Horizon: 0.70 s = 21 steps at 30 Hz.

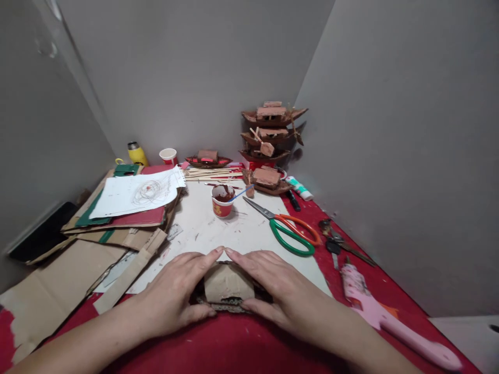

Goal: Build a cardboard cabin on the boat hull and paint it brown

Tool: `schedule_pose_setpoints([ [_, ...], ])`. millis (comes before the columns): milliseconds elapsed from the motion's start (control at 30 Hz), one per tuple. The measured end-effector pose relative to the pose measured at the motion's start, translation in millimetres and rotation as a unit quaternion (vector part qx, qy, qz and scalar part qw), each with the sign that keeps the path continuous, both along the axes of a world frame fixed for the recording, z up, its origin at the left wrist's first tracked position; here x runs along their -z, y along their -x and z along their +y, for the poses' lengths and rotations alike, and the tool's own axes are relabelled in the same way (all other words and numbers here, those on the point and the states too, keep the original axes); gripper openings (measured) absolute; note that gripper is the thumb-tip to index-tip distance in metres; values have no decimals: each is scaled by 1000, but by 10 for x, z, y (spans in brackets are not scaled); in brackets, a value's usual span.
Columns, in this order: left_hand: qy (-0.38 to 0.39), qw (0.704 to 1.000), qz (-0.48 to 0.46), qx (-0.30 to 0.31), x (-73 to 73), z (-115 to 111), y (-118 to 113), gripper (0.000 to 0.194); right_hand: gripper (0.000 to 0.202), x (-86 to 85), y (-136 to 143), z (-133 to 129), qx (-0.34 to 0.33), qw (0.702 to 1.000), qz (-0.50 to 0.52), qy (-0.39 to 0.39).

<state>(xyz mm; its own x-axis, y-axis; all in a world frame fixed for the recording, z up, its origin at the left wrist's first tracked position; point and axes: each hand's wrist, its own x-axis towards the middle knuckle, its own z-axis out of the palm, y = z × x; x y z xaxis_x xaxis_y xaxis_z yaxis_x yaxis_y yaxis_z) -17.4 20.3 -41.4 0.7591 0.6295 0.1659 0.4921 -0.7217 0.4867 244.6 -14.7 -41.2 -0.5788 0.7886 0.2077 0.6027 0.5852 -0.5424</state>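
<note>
A small cardboard piece [228, 283] with a curved tan top sits at the table's near edge, its dark lower part partly covered by my hands. My left hand [177, 291] wraps round its left side, thumb low and fingers along the top edge. From the right, my right hand [278, 288] grips it the same way, and the fingertips nearly meet above it. Beyond it stands a red and white paper cup [223, 206] with brown paint and a blue stick. Scissors [268, 212] with orange and green handles lie to the right.
Stacked cardboard [70, 265] and a drawn-on paper [136, 192] lie at left. Behind are a yellow bottle [137, 154], a white cup [168, 156], thin sticks [214, 174] and several brown model boats [268, 176]. A pink glue gun [374, 309] and keys [333, 245] lie right.
</note>
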Motion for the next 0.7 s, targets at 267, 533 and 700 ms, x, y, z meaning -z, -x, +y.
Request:
schedule_pose_setpoints([
  [267, 188, 979, -68, -45, -166, 79, 120, 77, 84, 132, -13, 41, 8, 999, -11, -30],
  [533, 380, 913, -150, -11, 28, 208, 163, 70, 77, 172, -16, 33, 14, 999, -21, -27],
  [700, 359, 920, -137, -79, 90, 158, 91, 48, 76, 169, 38, 20, 1, 1000, -28, -13],
])
